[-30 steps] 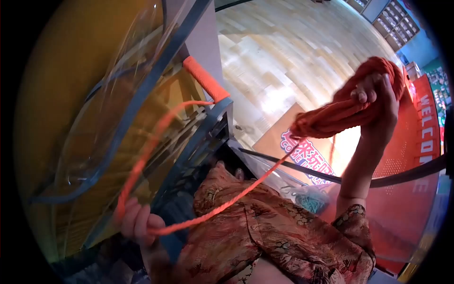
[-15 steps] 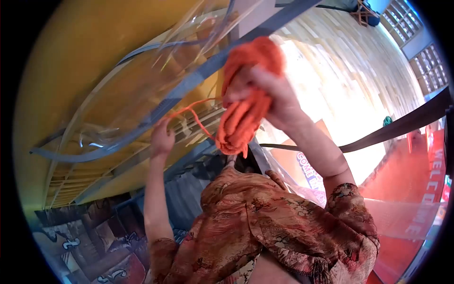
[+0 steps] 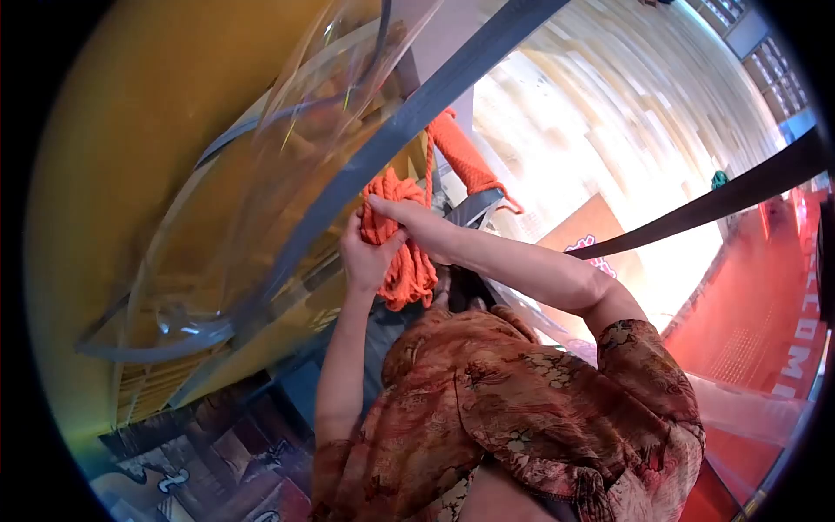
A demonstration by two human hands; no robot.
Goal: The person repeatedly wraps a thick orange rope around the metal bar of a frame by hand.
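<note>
A thick bundle of orange rope [image 3: 406, 280] hangs in loose loops in front of my chest. My left hand [image 3: 364, 259] grips the bundle from its left side, with the fingers partly hidden behind the loops. Across the upper part lies my right hand [image 3: 409, 222], closed on the rope close to my left hand. A strand runs up from the bundle beside a second, neatly wound orange rope piece [image 3: 465, 152], which lies slanted just beyond my hands.
Clear plastic strips with grey edging [image 3: 348, 178] hang at the left, close to my hands. A dark strap [image 3: 696, 213] crosses on the right. Beyond are a pale wooden floor [image 3: 600, 113], a brown mat [image 3: 578, 230] and a red panel with white lettering [image 3: 748, 304].
My right hand has come down and left with the rope bundle. My left hand has moved right from the stretched strand to the bundle. The second rope piece now shows.
</note>
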